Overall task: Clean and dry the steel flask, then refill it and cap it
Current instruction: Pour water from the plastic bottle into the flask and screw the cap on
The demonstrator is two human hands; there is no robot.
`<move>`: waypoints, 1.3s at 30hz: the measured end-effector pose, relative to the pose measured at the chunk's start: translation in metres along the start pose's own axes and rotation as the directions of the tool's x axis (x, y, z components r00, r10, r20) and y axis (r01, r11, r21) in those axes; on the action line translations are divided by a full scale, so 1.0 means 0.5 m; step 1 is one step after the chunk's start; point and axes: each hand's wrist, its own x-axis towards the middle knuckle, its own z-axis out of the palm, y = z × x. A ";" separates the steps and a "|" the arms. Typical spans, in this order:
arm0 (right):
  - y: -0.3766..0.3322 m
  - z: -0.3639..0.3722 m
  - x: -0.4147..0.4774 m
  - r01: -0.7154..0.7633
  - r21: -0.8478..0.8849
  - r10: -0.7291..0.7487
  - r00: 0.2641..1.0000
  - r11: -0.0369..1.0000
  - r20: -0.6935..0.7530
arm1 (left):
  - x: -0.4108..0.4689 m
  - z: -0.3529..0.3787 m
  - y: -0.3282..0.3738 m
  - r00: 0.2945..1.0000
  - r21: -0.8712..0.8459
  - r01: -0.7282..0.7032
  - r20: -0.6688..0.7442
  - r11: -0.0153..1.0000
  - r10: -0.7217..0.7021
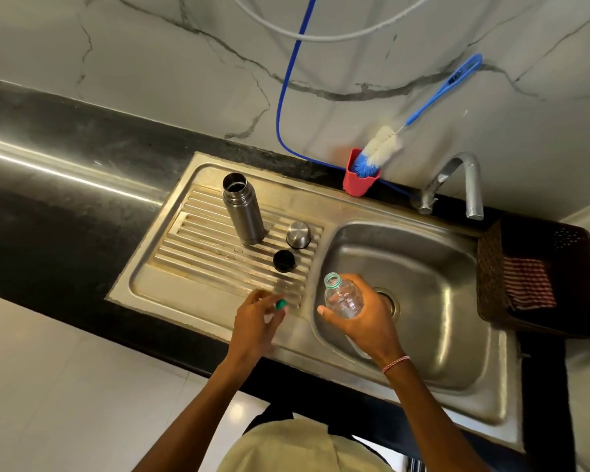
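We see the steel flask (pixel 243 208) standing upright and open near the drainboard's (pixel 171 287) back edge, its steel cup (pixel 298 235) and black stopper (pixel 283 260) lying apart toward the basin-side edge.

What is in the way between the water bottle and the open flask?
Nothing visible blocks it. The black stopper and steel cup lid sit on the drainboard between the plastic bottle and flask, low enough to pass over.

Bottle's lower half (pixel 344 301) behind right hand (pixel 365 321)
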 end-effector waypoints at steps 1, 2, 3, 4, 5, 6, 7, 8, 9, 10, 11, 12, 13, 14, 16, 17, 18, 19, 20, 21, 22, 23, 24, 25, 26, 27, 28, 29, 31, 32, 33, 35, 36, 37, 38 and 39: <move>-0.005 -0.003 -0.001 0.006 -0.010 -0.006 1.000 1.000 -0.005 | 0.011 -0.008 0.033 0.999 -0.073 -0.002 -0.052 0.997 -0.002; -0.012 -0.009 -0.003 0.020 -0.018 -0.020 1.000 1.000 -0.013 | 0.021 -0.017 0.071 0.996 -0.174 0.003 -0.090 0.985 -0.019; -0.018 -0.013 -0.004 0.036 -0.025 -0.036 0.999 0.999 -0.021 | 0.030 -0.025 0.108 0.993 -0.310 0.016 -0.108 0.950 -0.052; -0.025 -0.019 -0.005 0.056 -0.030 -0.057 0.998 0.998 -0.030 | 0.038 -0.034 0.146 0.991 -0.459 0.030 -0.099 0.888 -0.084; -0.033 -0.024 -0.004 0.073 -0.037 -0.075 0.996 0.997 -0.043 | 0.044 -0.041 0.179 0.992 -0.585 0.042 -0.073 0.810 -0.104; -0.041 -0.029 -0.004 0.089 -0.042 -0.091 0.994 0.995 -0.055 | 0.049 -0.048 0.208 0.994 -0.676 0.046 -0.044 0.735 -0.103; -0.050 -0.036 -0.006 0.104 -0.043 -0.107 0.992 0.994 -0.065 | 0.051 -0.050 0.231 0.996 -0.740 0.042 -0.023 0.671 -0.088; -0.058 -0.042 -0.007 0.119 -0.041 -0.121 0.990 0.992 -0.070 | 0.052 -0.050 0.251 0.998 -0.790 0.038 -0.006 0.613 -0.070; -0.065 -0.048 -0.008 0.130 -0.040 -0.132 0.988 0.991 -0.074 | 0.051 -0.048 0.268 0.998 -0.825 0.039 0.005 0.564 -0.061; -0.072 -0.054 -0.007 0.138 -0.040 -0.141 0.987 0.990 -0.073 | 0.051 -0.045 0.283 0.998 -0.849 0.048 0.013 0.526 -0.069; -0.076 -0.059 -0.005 0.143 -0.041 -0.145 0.987 0.989 -0.069 | 0.049 -0.041 0.295 0.996 -0.866 0.058 0.017 0.496 -0.086; -0.079 -0.066 -0.004 0.149 -0.036 -0.152 0.986 0.988 -0.066 | 0.048 -0.037 0.308 0.995 -0.877 0.066 0.021 0.476 -0.099; -0.079 -0.071 -0.002 0.153 -0.035 -0.155 0.986 0.988 -0.065 | 0.046 -0.032 0.317 0.994 -0.886 0.073 0.026 0.457 -0.109; -0.079 -0.078 -0.001 0.155 -0.037 -0.157 0.985 0.987 -0.065 | 0.044 -0.028 0.327 0.993 -0.898 0.077 0.031 0.433 -0.113; -0.076 -0.088 0.001 0.153 -0.053 -0.157 0.985 0.987 -0.072 | 0.040 -0.022 0.341 0.991 -0.926 0.086 0.043 0.367 -0.125; -0.075 -0.092 0.001 0.151 -0.059 -0.155 0.984 0.987 -0.082 | 0.038 -0.020 0.347 0.989 -0.937 0.092 0.047 0.336 -0.140; -0.073 -0.097 0.000 0.146 -0.063 -0.152 0.984 0.987 -0.093 | 0.037 -0.017 0.353 0.986 -0.946 0.097 0.050 0.308 -0.157; -0.071 -0.100 -0.001 0.139 -0.072 -0.146 0.984 0.988 -0.099 | 0.035 -0.014 0.358 0.984 -0.955 0.100 0.053 0.280 -0.172; -0.069 -0.102 -0.001 0.133 -0.083 -0.140 0.985 0.988 -0.098 | 0.033 -0.012 0.364 0.981 -0.960 0.104 0.056 0.260 -0.185; -0.065 -0.103 -0.001 0.125 -0.095 -0.134 0.987 0.988 -0.093 | 0.031 -0.010 0.369 0.980 -0.960 0.105 0.056 0.261 -0.189; -0.062 -0.106 -0.002 0.119 -0.105 -0.128 0.988 0.987 -0.091 | 0.029 -0.006 0.374 0.982 -0.954 0.103 0.053 0.280 -0.180; -0.060 -0.107 -0.001 0.108 -0.111 -0.119 0.988 0.988 -0.094 | 0.028 -0.004 0.379 0.985 -0.946 0.100 0.051 0.309 -0.166; -0.060 -0.109 -0.002 0.104 -0.117 -0.116 0.988 0.988 -0.098 | 0.026 -0.002 0.384 0.987 -0.938 0.096 0.046 0.334 -0.154; -0.060 -0.110 -0.001 0.104 -0.135 -0.119 0.987 0.985 -0.104 | 0.025 -0.001 0.388 0.988 -0.930 0.088 0.036 0.358 -0.149; -0.060 -0.112 -0.001 0.108 -0.164 -0.127 0.986 0.980 -0.107 | 0.025 -0.001 0.390 0.989 -0.920 0.075 0.020 0.384 -0.145; -0.062 -0.115 -0.001 0.113 -0.198 -0.136 0.985 0.974 -0.109 | 0.025 0.000 0.392 0.990 -0.909 0.058 0.000 0.412 -0.140; -0.063 -0.119 -0.001 0.117 -0.232 -0.146 0.983 0.966 -0.110 | 0.025 -0.001 0.393 0.991 -0.897 0.043 -0.019 0.440 -0.134; -0.064 -0.124 -0.002 0.124 -0.267 -0.159 0.981 0.956 -0.113 | 0.024 -0.001 0.394 0.991 -0.884 0.030 -0.034 0.467 -0.126; -0.067 -0.132 -0.005 0.137 -0.351 -0.190 0.974 0.926 -0.121 | 0.023 -0.002 0.392 0.992 -0.856 0.013 -0.056 0.516 -0.117; -0.069 -0.135 -0.007 0.141 -0.396 -0.205 0.971 0.907 -0.124 | 0.023 -0.002 0.389 0.991 -0.841 0.007 -0.064 0.541 -0.113; -0.071 -0.138 -0.008 0.139 -0.440 -0.214 0.969 0.887 -0.124 | 0.023 -0.002 0.386 0.992 -0.824 0.004 -0.071 0.567 -0.109; -0.076 -0.139 -0.012 0.132 -0.499 -0.225 0.966 0.856 -0.130 | 0.026 -0.001 0.379 0.992 -0.792 0.003 -0.074 0.611 -0.101; -0.078 -0.139 -0.013 0.128 -0.514 -0.229 0.964 0.848 -0.138 | 0.028 -0.002 0.377 0.992 -0.783 0.007 -0.071 0.622 -0.100; -0.081 -0.140 -0.015 0.124 -0.524 -0.231 0.962 0.842 -0.144 | 0.029 -0.002 0.375 0.993 -0.776 0.011 -0.068 0.630 -0.101; -0.082 -0.140 -0.015 0.117 -0.534 -0.229 0.962 0.837 -0.146 | 0.030 -0.004 0.375 0.993 -0.770 0.012 -0.067 0.638 -0.099; -0.085 -0.141 -0.015 0.112 -0.540 -0.223 0.964 0.834 -0.144 | 0.032 -0.007 0.374 0.993 -0.764 0.011 -0.066 0.645 -0.095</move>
